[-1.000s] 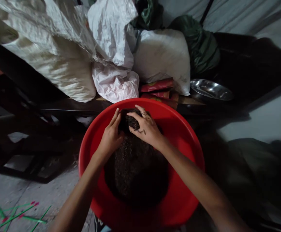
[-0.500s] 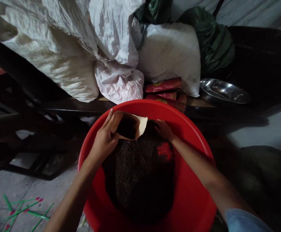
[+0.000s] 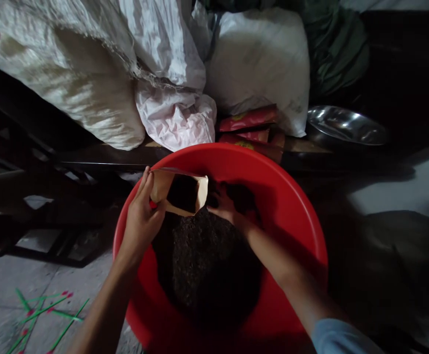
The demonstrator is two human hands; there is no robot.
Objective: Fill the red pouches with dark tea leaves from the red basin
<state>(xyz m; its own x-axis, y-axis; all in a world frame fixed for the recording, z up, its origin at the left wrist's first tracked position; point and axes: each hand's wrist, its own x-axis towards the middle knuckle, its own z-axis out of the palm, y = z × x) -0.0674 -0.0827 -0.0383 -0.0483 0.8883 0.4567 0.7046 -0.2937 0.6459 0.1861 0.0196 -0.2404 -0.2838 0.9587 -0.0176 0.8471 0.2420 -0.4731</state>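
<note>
Over the far side of the red basin | left hand fingers pinch the paper bag by its left wall, mouth held open | right hand curled into the dark loose material, grip unclear | bag: light, thin, crumples and tears easily, best gripped at rim folds.

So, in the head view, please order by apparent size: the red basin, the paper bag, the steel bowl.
1. red basin, clearly largest.
2. steel bowl, though it lies farther away, so this place is unsure.
3. paper bag, held open by the left hand.
</note>
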